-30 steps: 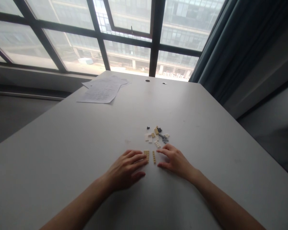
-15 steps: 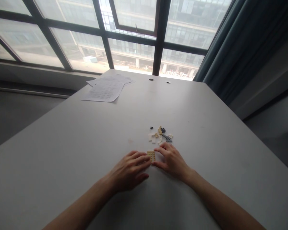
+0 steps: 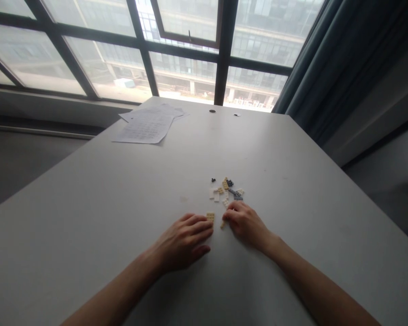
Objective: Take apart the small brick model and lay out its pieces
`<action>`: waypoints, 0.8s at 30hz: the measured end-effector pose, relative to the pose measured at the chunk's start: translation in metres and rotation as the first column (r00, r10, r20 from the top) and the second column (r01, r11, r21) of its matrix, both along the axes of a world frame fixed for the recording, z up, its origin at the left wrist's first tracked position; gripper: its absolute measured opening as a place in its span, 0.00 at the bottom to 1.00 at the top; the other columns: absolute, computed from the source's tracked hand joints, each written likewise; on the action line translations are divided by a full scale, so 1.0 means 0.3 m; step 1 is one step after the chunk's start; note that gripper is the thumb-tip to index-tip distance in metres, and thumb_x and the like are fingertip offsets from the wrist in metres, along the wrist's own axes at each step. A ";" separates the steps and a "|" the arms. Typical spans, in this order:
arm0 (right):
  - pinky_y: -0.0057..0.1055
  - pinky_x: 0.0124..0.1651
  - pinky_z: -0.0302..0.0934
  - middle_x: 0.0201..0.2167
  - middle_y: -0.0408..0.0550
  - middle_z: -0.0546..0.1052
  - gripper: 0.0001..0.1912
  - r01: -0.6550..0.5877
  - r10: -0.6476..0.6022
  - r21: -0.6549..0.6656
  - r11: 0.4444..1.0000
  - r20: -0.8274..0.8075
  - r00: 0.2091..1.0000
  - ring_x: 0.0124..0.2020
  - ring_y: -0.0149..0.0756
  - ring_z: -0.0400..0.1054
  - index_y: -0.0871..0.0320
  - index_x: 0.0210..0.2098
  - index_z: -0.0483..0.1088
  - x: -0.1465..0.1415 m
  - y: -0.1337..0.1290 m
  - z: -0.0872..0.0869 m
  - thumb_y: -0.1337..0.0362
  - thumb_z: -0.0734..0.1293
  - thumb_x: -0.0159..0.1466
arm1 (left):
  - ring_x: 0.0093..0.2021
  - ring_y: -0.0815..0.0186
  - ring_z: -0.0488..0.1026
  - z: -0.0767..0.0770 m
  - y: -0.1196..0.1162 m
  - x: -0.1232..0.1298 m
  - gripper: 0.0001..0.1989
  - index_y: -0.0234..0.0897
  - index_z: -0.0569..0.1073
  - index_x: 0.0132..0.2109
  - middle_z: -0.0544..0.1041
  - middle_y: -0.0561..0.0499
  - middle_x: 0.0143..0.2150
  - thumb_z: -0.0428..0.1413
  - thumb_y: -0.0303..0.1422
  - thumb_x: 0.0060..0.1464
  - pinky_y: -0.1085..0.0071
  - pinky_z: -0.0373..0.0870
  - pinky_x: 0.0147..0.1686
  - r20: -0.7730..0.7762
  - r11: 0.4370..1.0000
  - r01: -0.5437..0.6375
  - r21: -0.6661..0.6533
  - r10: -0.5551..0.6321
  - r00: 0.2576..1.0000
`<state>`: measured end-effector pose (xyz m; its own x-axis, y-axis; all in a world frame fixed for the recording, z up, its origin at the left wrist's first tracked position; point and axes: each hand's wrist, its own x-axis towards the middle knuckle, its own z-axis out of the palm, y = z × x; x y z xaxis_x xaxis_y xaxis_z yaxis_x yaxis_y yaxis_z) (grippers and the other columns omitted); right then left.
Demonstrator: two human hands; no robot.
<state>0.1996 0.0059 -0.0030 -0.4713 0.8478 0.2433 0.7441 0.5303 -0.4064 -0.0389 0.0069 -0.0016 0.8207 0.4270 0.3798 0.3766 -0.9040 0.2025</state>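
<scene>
My left hand (image 3: 187, 237) lies on the table with its fingers stretched out, the fingertips at a tan studded building plate (image 3: 210, 216) and covering its near part. To the right, my right hand (image 3: 245, 222) pinches a narrow tan building plate (image 3: 222, 224) between thumb and fingers, with one end showing below the fingertips. A small gap of table separates the two tan pieces. Just beyond my hands lies a loose pile: a tan plate (image 3: 225, 184), white pieces (image 3: 214, 194), grey pieces (image 3: 237, 196) and black pieces (image 3: 230, 183).
A small black piece (image 3: 213, 180) lies apart, left of the pile. Printed paper sheets (image 3: 144, 127) rest at the far left of the white table (image 3: 122, 190). Two round cable holes sit near the far edge, before a window. A dark curtain (image 3: 313, 59) hangs at right.
My right hand has closed its fingers on the narrow tan plate and drawn it right, away from the wider tan plate. My left hand stays nearly in place. The view has shifted slightly.
</scene>
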 end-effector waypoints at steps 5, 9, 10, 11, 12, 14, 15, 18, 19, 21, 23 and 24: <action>0.34 0.48 0.63 0.39 0.49 0.73 0.16 0.035 -0.028 0.031 0.999 -0.214 0.976 0.42 0.37 0.67 0.56 0.43 0.72 -0.019 -0.015 -0.015 0.76 0.60 0.62 | 0.51 0.58 0.71 0.001 -0.001 0.000 0.14 0.38 0.71 0.50 0.76 0.44 0.49 0.52 0.36 0.59 0.60 0.67 0.51 -0.002 1.000 0.001 -0.002 -0.001 1.000; 0.38 0.49 0.63 0.40 0.51 0.73 0.10 0.180 -0.178 -0.011 0.984 -0.218 0.960 0.44 0.41 0.67 0.57 0.43 0.71 -0.021 -0.045 -0.007 0.68 0.67 0.60 | 0.50 0.58 0.71 0.001 -0.002 0.000 0.14 0.38 0.71 0.50 0.76 0.43 0.49 0.52 0.36 0.59 0.61 0.67 0.50 0.009 1.000 0.007 0.006 -0.007 1.000; 0.39 0.49 0.63 0.40 0.51 0.73 0.10 0.198 -0.200 -0.027 0.980 -0.190 0.961 0.44 0.42 0.66 0.58 0.42 0.72 -0.024 -0.050 -0.006 0.67 0.68 0.60 | 0.50 0.58 0.71 0.001 -0.002 0.000 0.14 0.37 0.71 0.50 0.76 0.43 0.49 0.52 0.35 0.59 0.61 0.68 0.50 0.008 1.000 0.006 0.009 -0.006 1.000; 0.40 0.48 0.63 0.40 0.51 0.73 0.10 0.206 -0.210 -0.039 0.978 -0.161 0.964 0.44 0.43 0.66 0.58 0.42 0.72 -0.029 -0.054 -0.006 0.66 0.68 0.60 | 0.50 0.58 0.71 0.002 -0.002 0.001 0.14 0.37 0.71 0.50 0.76 0.43 0.49 0.52 0.35 0.59 0.61 0.68 0.50 0.006 1.000 0.005 0.011 -0.005 1.000; 0.40 0.48 0.63 0.40 0.51 0.73 0.10 0.201 -0.206 -0.047 0.978 -0.137 0.969 0.43 0.43 0.66 0.58 0.42 0.72 -0.035 -0.056 -0.007 0.65 0.68 0.60 | 0.50 0.58 0.71 0.002 -0.002 0.001 0.14 0.37 0.71 0.51 0.76 0.43 0.49 0.51 0.35 0.59 0.61 0.68 0.50 0.005 1.000 0.003 0.013 -0.003 1.000; 0.40 0.49 0.63 0.40 0.51 0.73 0.10 0.172 -0.177 -0.050 0.984 -0.116 0.977 0.44 0.42 0.66 0.57 0.43 0.72 -0.051 -0.055 -0.011 0.66 0.67 0.61 | 0.50 0.58 0.72 0.003 -0.003 0.001 0.14 0.37 0.71 0.51 0.76 0.43 0.49 0.52 0.35 0.59 0.61 0.68 0.50 0.006 1.000 0.002 0.018 -0.002 1.000; 0.39 0.49 0.63 0.40 0.51 0.73 0.10 0.155 -0.160 -0.049 0.987 -0.116 0.980 0.44 0.42 0.66 0.57 0.44 0.72 -0.060 -0.053 -0.012 0.67 0.66 0.62 | 0.50 0.58 0.72 0.004 -0.003 0.001 0.15 0.37 0.71 0.52 0.76 0.43 0.49 0.52 0.35 0.59 0.61 0.68 0.50 0.006 1.000 0.003 0.018 -0.003 1.000; 0.39 0.49 0.63 0.41 0.51 0.73 0.11 0.113 -0.117 -0.038 0.993 -0.136 0.984 0.44 0.41 0.66 0.56 0.45 0.72 -0.077 -0.047 -0.015 0.69 0.64 0.63 | 0.50 0.58 0.72 0.006 -0.004 0.003 0.15 0.37 0.71 0.52 0.76 0.44 0.49 0.53 0.35 0.59 0.61 0.68 0.50 0.018 1.000 0.003 0.019 -0.003 1.000; 0.39 0.50 0.63 0.41 0.51 0.73 0.12 0.104 -0.108 -0.034 0.994 -0.144 0.984 0.43 0.40 0.66 0.56 0.45 0.72 -0.080 -0.046 -0.015 0.69 0.64 0.63 | 0.50 0.58 0.72 0.006 -0.004 0.004 0.15 0.37 0.71 0.52 0.76 0.44 0.49 0.53 0.35 0.59 0.61 0.68 0.50 0.023 1.000 0.002 0.019 -0.002 1.000; 0.39 0.50 0.62 0.41 0.51 0.73 0.12 0.088 -0.091 -0.025 0.996 -0.156 0.983 0.44 0.40 0.66 0.55 0.46 0.72 -0.083 -0.046 -0.015 0.69 0.64 0.64 | 0.50 0.59 0.72 0.007 -0.004 0.004 0.15 0.37 0.71 0.52 0.76 0.43 0.49 0.52 0.35 0.59 0.62 0.68 0.50 0.029 1.000 0.000 0.019 -0.001 1.000; 0.39 0.50 0.62 0.41 0.50 0.74 0.12 0.077 -0.078 -0.017 0.997 -0.160 0.984 0.44 0.40 0.66 0.55 0.46 0.72 -0.083 -0.045 -0.016 0.69 0.63 0.64 | 0.50 0.59 0.72 0.005 -0.004 0.004 0.15 0.37 0.71 0.52 0.76 0.43 0.49 0.52 0.35 0.59 0.62 0.68 0.50 0.025 1.000 -0.001 0.019 0.000 1.000; 0.39 0.51 0.61 0.42 0.50 0.74 0.12 0.070 -0.071 -0.015 0.997 -0.161 0.984 0.44 0.40 0.66 0.55 0.46 0.72 -0.083 -0.045 -0.016 0.70 0.63 0.64 | 0.50 0.59 0.72 0.004 -0.004 0.003 0.14 0.37 0.71 0.51 0.76 0.43 0.49 0.52 0.35 0.59 0.62 0.68 0.50 0.021 1.000 -0.001 0.020 0.001 1.000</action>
